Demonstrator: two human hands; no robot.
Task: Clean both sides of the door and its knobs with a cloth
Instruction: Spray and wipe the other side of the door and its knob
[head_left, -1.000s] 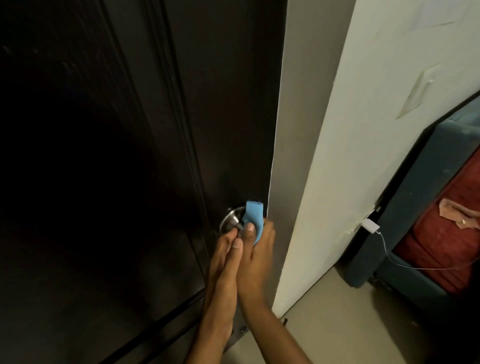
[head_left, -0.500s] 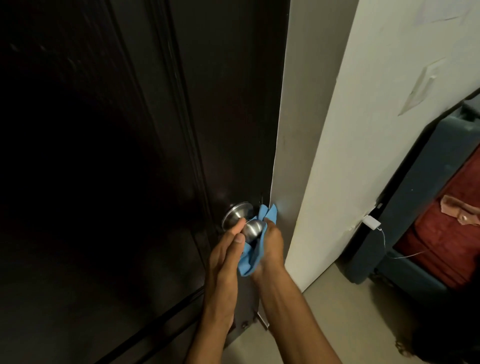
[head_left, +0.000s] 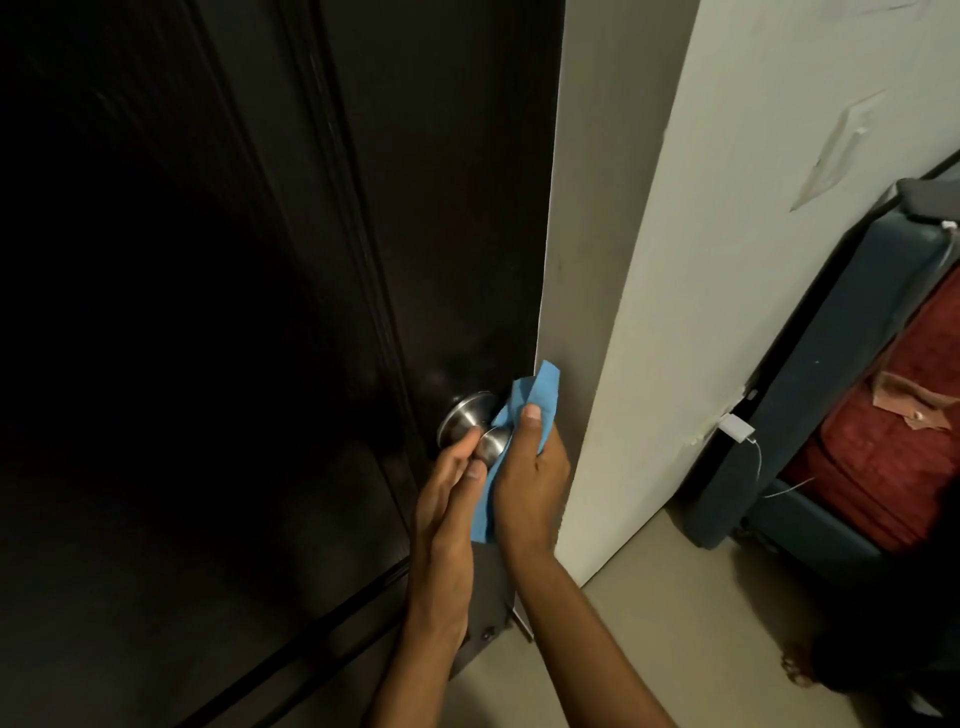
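A dark brown panelled door (head_left: 260, 312) fills the left of the view, its edge against a pale wall. A round silver knob (head_left: 475, 426) sits near that edge. My right hand (head_left: 530, 478) grips a blue cloth (head_left: 530, 395) and holds it against the knob's right side, thumb on top of the cloth. My left hand (head_left: 449, 499) reaches up from below with straight fingers, its fingertips touching the knob's left side. The cloth hangs down between the two hands.
The off-white wall (head_left: 727, 260) stands right of the door. Farther right is a dark blue sofa (head_left: 841, 364) with a red cushion (head_left: 893, 441), and a white charger (head_left: 735, 428) with its cable is plugged into the wall. Beige floor (head_left: 649, 623) lies below.
My right hand turned the cloth from the top of the knob round to its right side. The knob's face came into view, and my left hand's fingertips stayed on it.
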